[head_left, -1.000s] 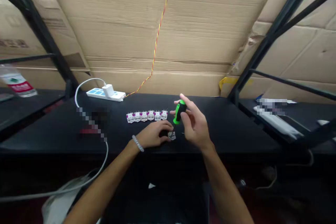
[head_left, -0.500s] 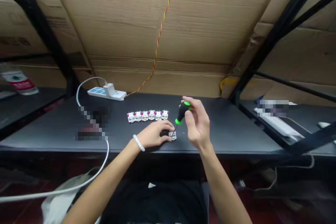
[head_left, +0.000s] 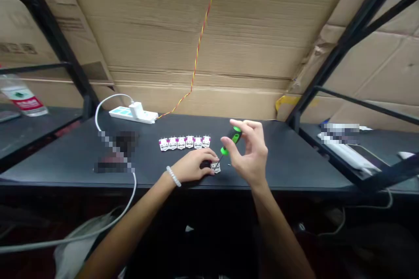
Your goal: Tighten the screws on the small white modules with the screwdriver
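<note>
My right hand (head_left: 250,152) grips a black and green screwdriver (head_left: 231,139) by its handle, between thumb and fingers. The shaft slants down to the left, its tip at a small white part (head_left: 216,166) on the table. Around that part's left side curl the fingers of my left hand (head_left: 195,165), pinning it down near the front edge. Something black shows between those fingers; I cannot make out what it is. Beyond the left hand stands a row of several similar white parts with purple sides (head_left: 181,142). A tiny piece, perhaps a screw (head_left: 229,165), lies right of the held part.
A white power strip (head_left: 127,114) with a plugged-in adapter (head_left: 136,109) sits at the back left, its white cable (head_left: 135,183) running over the front edge. Black frame posts (head_left: 340,54) flank the dark table (head_left: 294,161). A bottle (head_left: 24,96) stands far left.
The screwdriver handle has tilted and turned slightly to the right, with my right hand's fingers shifting on it. My left hand stays on the white part.
</note>
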{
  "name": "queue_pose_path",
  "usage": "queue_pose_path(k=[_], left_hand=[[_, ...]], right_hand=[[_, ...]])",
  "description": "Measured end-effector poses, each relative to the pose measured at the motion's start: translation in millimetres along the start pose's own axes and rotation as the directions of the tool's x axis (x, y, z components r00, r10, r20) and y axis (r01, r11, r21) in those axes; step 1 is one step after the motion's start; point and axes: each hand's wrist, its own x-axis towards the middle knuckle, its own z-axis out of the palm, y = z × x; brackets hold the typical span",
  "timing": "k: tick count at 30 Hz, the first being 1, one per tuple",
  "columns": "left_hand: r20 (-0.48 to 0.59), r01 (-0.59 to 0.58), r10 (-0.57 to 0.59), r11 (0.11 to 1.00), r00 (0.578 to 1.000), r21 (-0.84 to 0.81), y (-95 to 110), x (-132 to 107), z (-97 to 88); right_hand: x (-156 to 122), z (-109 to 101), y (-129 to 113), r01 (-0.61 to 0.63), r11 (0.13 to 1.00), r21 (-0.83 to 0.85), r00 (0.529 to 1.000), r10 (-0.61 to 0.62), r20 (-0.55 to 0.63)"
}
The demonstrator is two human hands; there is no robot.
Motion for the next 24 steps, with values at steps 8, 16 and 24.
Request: queue_pose_path(k=[8, 16, 24], left_hand=[[-0.005, -0.004, 0.004, 1.0, 1.0, -0.008, 0.1, -0.3, -0.4], [-0.005, -0.009, 0.009, 1.0, 1.0, 0.004, 0.0, -0.2, -0.1], [-0.001, 0.001, -0.001, 1.0, 1.0, 0.004, 1.2, -0.1, -0.7]], right_hand=[[-1.1, -0.7, 1.6, -0.04, 0.992, 0.119, 0.992, 0.025, 0.121], [-0.5, -1.3, -1.3, -0.056, 0.989, 0.138, 0.992, 0.039, 0.122], [1.6, -3.2, -3.3, 0.016, 0.999, 0.032, 1.0, -0.017, 0.026]])
